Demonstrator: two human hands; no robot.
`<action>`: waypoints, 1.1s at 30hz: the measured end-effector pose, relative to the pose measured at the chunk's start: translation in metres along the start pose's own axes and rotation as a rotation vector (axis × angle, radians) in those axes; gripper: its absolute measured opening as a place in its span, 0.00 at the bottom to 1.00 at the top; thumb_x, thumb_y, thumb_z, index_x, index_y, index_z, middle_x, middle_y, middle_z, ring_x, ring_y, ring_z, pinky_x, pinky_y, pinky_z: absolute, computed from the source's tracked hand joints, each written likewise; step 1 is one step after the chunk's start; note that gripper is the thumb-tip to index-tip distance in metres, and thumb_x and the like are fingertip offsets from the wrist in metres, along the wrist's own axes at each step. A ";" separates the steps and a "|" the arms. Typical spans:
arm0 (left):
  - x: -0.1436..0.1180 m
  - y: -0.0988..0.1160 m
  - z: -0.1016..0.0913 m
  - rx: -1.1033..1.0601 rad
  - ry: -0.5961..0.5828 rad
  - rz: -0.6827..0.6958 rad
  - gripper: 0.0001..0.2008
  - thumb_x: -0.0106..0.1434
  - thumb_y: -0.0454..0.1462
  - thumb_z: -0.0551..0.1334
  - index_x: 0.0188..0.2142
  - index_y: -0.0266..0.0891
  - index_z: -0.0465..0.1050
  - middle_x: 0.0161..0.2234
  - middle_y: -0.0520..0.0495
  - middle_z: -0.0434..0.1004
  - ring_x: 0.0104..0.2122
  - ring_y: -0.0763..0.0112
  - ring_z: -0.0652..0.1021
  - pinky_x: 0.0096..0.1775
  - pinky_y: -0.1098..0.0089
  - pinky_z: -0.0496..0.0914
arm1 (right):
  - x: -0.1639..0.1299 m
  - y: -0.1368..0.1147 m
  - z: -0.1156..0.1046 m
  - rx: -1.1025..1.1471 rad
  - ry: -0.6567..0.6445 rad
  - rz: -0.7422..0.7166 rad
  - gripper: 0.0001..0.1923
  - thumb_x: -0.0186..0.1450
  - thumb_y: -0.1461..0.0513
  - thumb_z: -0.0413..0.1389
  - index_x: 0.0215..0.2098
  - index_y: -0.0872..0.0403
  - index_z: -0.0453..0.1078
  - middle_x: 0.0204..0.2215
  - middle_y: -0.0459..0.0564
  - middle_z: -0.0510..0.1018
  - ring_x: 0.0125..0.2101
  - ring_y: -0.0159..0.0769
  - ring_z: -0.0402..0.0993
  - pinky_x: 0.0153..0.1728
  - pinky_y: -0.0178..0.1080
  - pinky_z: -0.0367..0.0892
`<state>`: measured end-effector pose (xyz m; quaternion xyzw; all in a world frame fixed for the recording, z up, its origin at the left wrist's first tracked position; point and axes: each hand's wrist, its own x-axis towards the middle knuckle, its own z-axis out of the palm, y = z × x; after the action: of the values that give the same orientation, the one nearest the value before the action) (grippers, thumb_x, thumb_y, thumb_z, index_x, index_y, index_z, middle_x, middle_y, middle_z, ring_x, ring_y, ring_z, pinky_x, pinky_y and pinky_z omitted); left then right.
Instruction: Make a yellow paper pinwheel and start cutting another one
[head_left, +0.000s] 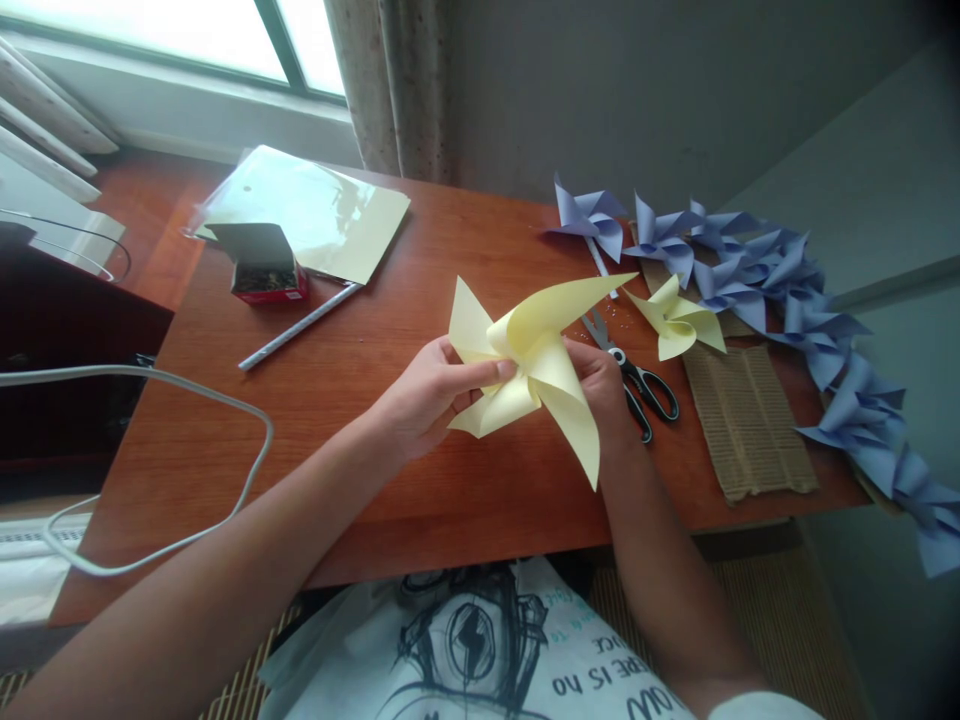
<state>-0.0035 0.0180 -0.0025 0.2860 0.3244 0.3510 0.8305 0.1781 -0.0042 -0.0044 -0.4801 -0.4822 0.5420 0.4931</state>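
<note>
A yellow paper pinwheel [551, 365] is held up over the wooden table, its blades curled toward the centre. My left hand [435, 390] is closed on its left side, the thumb pressed near the middle. Behind the right blades, my right hand [600, 385] supports it; most of those fingers are hidden by the paper. Black-handled scissors [637, 385] lie just right of my right hand. A second yellow pinwheel [675, 322] rests beyond them, beside a sheet of corrugated cardboard [746, 420].
Several purple-blue pinwheels [795, 270] line the table's right side. At the left stand a small open red box [270, 285], a rolled paper stick [300, 325] and a pack of yellow paper [315, 210]. A white cable [259, 470] loops over the near left edge.
</note>
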 end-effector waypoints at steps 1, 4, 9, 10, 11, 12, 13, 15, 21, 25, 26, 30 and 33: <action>0.000 0.000 0.000 0.002 0.005 0.002 0.18 0.52 0.38 0.76 0.42 0.33 0.81 0.38 0.41 0.85 0.34 0.63 0.84 0.35 0.71 0.77 | 0.000 -0.001 0.000 0.005 0.002 0.008 0.15 0.51 0.49 0.73 0.30 0.46 0.82 0.35 0.46 0.85 0.38 0.45 0.82 0.38 0.43 0.77; -0.001 0.001 0.001 0.015 0.032 0.005 0.18 0.51 0.38 0.76 0.41 0.34 0.81 0.38 0.41 0.85 0.35 0.62 0.84 0.37 0.70 0.77 | -0.001 -0.003 0.001 -0.010 0.016 0.032 0.15 0.51 0.49 0.73 0.31 0.46 0.81 0.36 0.46 0.86 0.38 0.47 0.82 0.38 0.44 0.78; 0.000 0.002 0.003 0.024 0.072 0.036 0.17 0.50 0.38 0.76 0.39 0.33 0.82 0.38 0.41 0.85 0.35 0.61 0.84 0.38 0.69 0.77 | 0.001 -0.005 0.002 -0.027 0.041 0.053 0.16 0.50 0.48 0.73 0.29 0.47 0.80 0.34 0.46 0.86 0.37 0.47 0.82 0.36 0.44 0.78; 0.000 0.002 0.003 0.022 0.072 0.042 0.17 0.50 0.38 0.76 0.39 0.33 0.82 0.37 0.41 0.85 0.35 0.62 0.84 0.38 0.69 0.77 | 0.001 -0.005 0.002 -0.029 0.040 0.048 0.16 0.50 0.48 0.73 0.29 0.47 0.80 0.34 0.46 0.86 0.37 0.47 0.82 0.36 0.44 0.78; 0.000 0.001 0.003 0.018 0.069 0.047 0.17 0.50 0.38 0.77 0.39 0.33 0.82 0.37 0.41 0.85 0.34 0.62 0.84 0.38 0.69 0.77 | 0.001 -0.004 0.002 -0.032 0.036 0.042 0.16 0.50 0.48 0.73 0.29 0.47 0.80 0.33 0.46 0.86 0.37 0.47 0.82 0.36 0.44 0.78; 0.000 0.001 0.003 0.012 0.064 0.050 0.17 0.51 0.38 0.77 0.39 0.33 0.82 0.37 0.42 0.85 0.34 0.63 0.84 0.38 0.69 0.77 | 0.001 -0.004 0.001 -0.034 0.030 0.036 0.15 0.50 0.48 0.73 0.30 0.47 0.81 0.33 0.46 0.86 0.37 0.47 0.82 0.35 0.43 0.78; 0.001 0.001 0.002 0.008 0.058 0.052 0.17 0.51 0.38 0.77 0.39 0.33 0.82 0.37 0.42 0.85 0.34 0.64 0.83 0.38 0.70 0.77 | 0.000 -0.003 0.001 -0.032 0.024 0.029 0.15 0.51 0.48 0.73 0.30 0.47 0.81 0.33 0.47 0.86 0.37 0.47 0.82 0.35 0.43 0.78; 0.001 0.000 0.001 0.009 0.052 0.052 0.17 0.51 0.37 0.77 0.39 0.33 0.82 0.37 0.42 0.85 0.34 0.65 0.83 0.38 0.70 0.77 | 0.000 -0.002 0.000 -0.020 0.010 0.014 0.15 0.52 0.49 0.73 0.31 0.47 0.81 0.33 0.47 0.85 0.37 0.46 0.82 0.35 0.42 0.78; 0.002 -0.002 0.000 0.034 0.062 0.052 0.17 0.51 0.38 0.77 0.40 0.33 0.81 0.38 0.41 0.85 0.34 0.63 0.83 0.38 0.69 0.76 | 0.000 -0.002 0.001 0.011 0.002 0.031 0.15 0.52 0.49 0.72 0.31 0.49 0.81 0.31 0.47 0.85 0.37 0.44 0.82 0.32 0.39 0.76; 0.001 -0.001 0.000 0.038 0.064 0.065 0.16 0.52 0.37 0.76 0.40 0.34 0.81 0.38 0.41 0.85 0.34 0.62 0.83 0.37 0.69 0.76 | 0.001 -0.004 0.001 0.011 0.019 0.044 0.15 0.50 0.51 0.74 0.30 0.48 0.81 0.31 0.46 0.85 0.35 0.44 0.82 0.33 0.41 0.77; 0.001 0.000 0.000 0.039 0.065 0.071 0.16 0.52 0.37 0.75 0.40 0.34 0.81 0.38 0.42 0.85 0.34 0.62 0.83 0.37 0.69 0.76 | 0.001 -0.004 0.000 0.012 0.027 0.046 0.15 0.50 0.51 0.74 0.30 0.48 0.81 0.32 0.46 0.85 0.34 0.44 0.82 0.33 0.42 0.77; 0.001 0.000 0.000 0.061 0.126 0.114 0.17 0.51 0.36 0.75 0.41 0.34 0.81 0.40 0.41 0.85 0.36 0.61 0.83 0.36 0.70 0.76 | 0.003 0.001 -0.004 -0.016 0.076 0.037 0.13 0.53 0.52 0.73 0.32 0.49 0.81 0.31 0.45 0.85 0.32 0.41 0.81 0.32 0.40 0.76; 0.003 0.000 -0.001 0.085 0.204 0.154 0.18 0.50 0.38 0.76 0.41 0.35 0.81 0.40 0.41 0.85 0.36 0.61 0.83 0.35 0.69 0.76 | 0.006 0.011 -0.011 -0.087 0.189 0.004 0.14 0.56 0.51 0.71 0.34 0.50 0.81 0.31 0.47 0.85 0.31 0.40 0.81 0.30 0.39 0.75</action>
<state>-0.0030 0.0201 -0.0046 0.3079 0.3987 0.4270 0.7510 0.1877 0.0022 -0.0162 -0.5509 -0.4556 0.4742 0.5139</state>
